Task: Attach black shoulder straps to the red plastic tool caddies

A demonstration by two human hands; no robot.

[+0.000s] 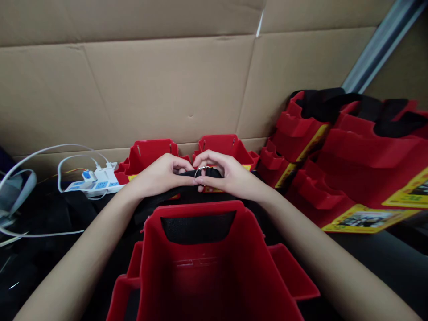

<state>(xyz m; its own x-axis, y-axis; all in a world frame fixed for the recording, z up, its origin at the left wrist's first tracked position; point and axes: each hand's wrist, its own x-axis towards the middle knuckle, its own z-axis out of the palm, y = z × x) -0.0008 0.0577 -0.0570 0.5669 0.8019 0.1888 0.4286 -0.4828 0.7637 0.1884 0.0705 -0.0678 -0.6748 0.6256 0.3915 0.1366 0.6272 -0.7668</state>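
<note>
A red fabric tool bag point(214, 267) stands open right below me, with a black mesh patch on its far inner wall. Above its far edge, both hands meet on a black strap point(187, 178) that carries a small metal ring point(202, 170). My left hand point(160, 174) pinches the strap just left of the ring. My right hand point(230, 174) has its fingers curled around the ring and the strap end. Both hands are closed.
Two more red bags point(150, 154) stand behind my hands against a cardboard wall point(167, 84). A pile of flat red bags with black straps and yellow labels point(351, 156) lies at right. A white power strip point(96, 183) with plugs and white cables sits at left.
</note>
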